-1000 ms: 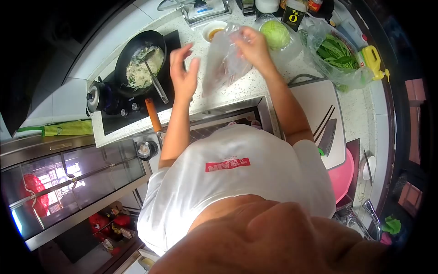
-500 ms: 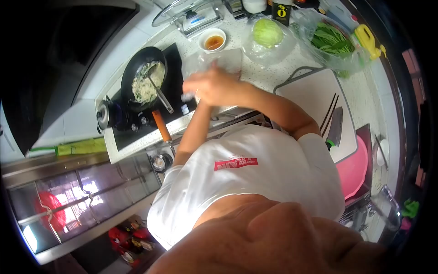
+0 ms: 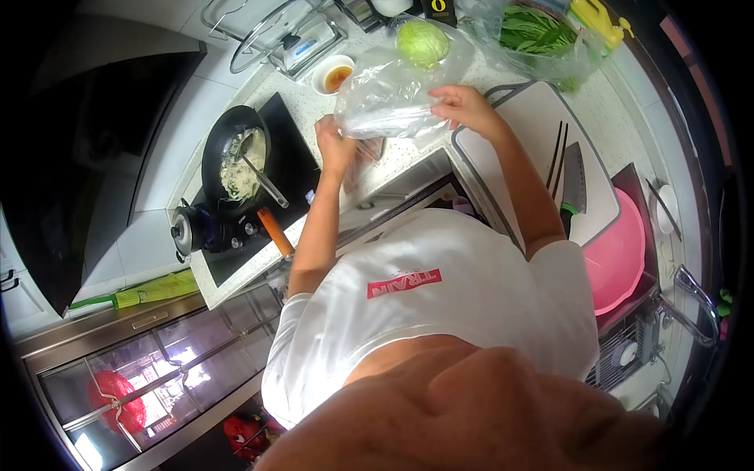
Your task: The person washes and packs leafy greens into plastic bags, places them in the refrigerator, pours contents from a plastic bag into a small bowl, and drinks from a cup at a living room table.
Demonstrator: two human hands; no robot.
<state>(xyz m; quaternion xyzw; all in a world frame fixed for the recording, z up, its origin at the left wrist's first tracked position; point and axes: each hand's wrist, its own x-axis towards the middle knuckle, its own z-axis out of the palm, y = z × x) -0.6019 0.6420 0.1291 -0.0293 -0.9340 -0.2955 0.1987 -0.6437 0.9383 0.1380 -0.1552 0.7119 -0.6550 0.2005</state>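
Note:
A clear plastic bag (image 3: pixel 389 102) is stretched between my two hands above the counter. My left hand (image 3: pixel 335 145) is closed on the bag's left end, beside the stove. My right hand (image 3: pixel 467 108) pinches its right edge with thumb and fingers, near the top of the cutting board (image 3: pixel 503 153). Under the bag, a flat pinkish-brown item (image 3: pixel 371 149) shows in part; I cannot make out what it is. A green cabbage (image 3: pixel 422 43) sits just behind the bag. A small white bowl (image 3: pixel 320 78) with brown liquid stands beyond my left hand.
On the stove (image 3: pixel 287 149) at left, a black wok (image 3: pixel 209 157) holds pale food with green bits and a spatula (image 3: pixel 267 184). A knife (image 3: pixel 575 177) and chopsticks (image 3: pixel 558 161) lie on the board. A pink basin (image 3: pixel 616 259) is at right; leafy greens (image 3: pixel 534 33) lie behind.
My hands were crossed close together over the counter and have moved apart, my right hand to the right. The plastic bag is now spread out between them. The view has shifted slightly.

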